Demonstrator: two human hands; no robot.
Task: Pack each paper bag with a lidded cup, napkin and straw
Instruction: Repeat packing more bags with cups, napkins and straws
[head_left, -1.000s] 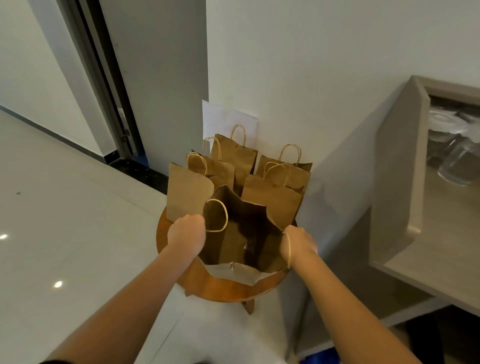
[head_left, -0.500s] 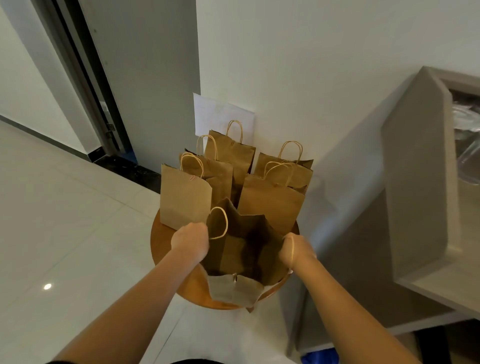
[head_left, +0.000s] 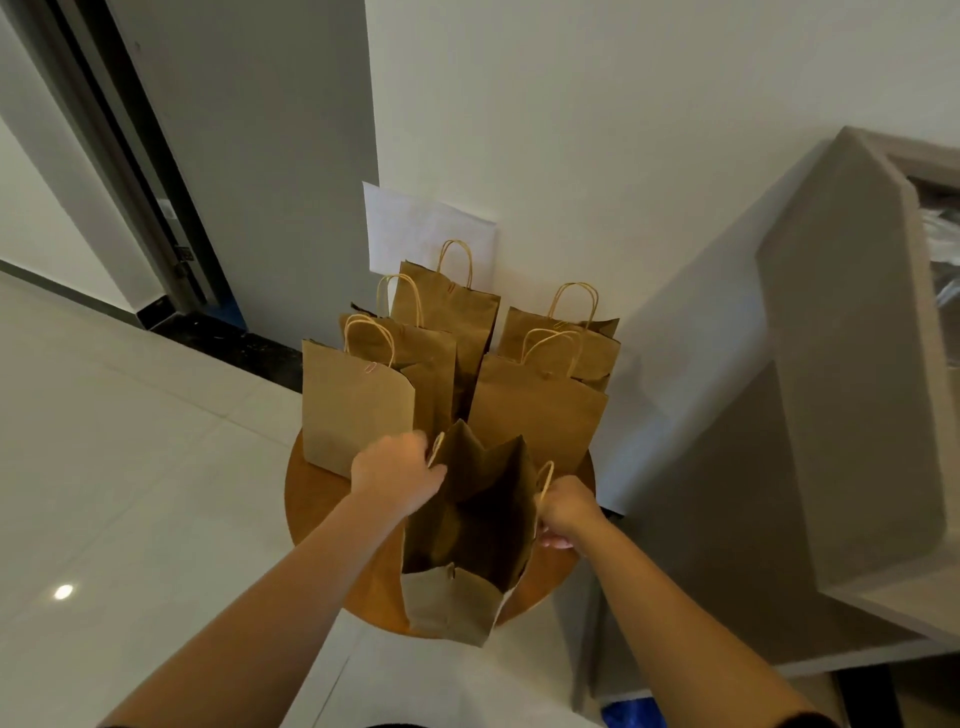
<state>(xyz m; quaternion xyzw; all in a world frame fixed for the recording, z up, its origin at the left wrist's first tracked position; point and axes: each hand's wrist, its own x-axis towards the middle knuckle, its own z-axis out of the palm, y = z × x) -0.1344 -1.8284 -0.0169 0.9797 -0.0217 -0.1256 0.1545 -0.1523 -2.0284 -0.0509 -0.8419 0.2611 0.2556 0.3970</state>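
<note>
Head view: looking down into a pale-walled corner with a glossy light tiled floor (head_left: 130, 467), a dark door frame (head_left: 130, 156) running up at left and a grey counter (head_left: 857, 389) jutting in at right. Standing in the corner, a small round wooden table (head_left: 311, 499), crowded with brown paper bags. Leaning against the wall behind them, a white sheet of paper (head_left: 415, 223).

Standing upright at the back of the table, five bags with twisted paper handles: a front left bag (head_left: 353, 410), a second bag (head_left: 426, 358) just behind it, a tall rear bag (head_left: 452, 312) nearest the wall, a front right bag (head_left: 540, 410) and a rear right bag (head_left: 576, 338) overlapped by it. Contents of these five not visible.

Sitting at the near edge of the table, partly overhanging it, an open bag (head_left: 467, 519), mouth spread wide and interior dark; impossible to tell what is lying inside.

Reaching in from below, two bare forearms. Gripping the left rim of the open bag by its handle, the left hand (head_left: 397, 475), fingers curled closed around the paper. Pinching the right rim and handle loop, the right hand (head_left: 569, 512), fist closed, pulling the side outward. No cup, napkin or straw showing anywhere in the frame.
</note>
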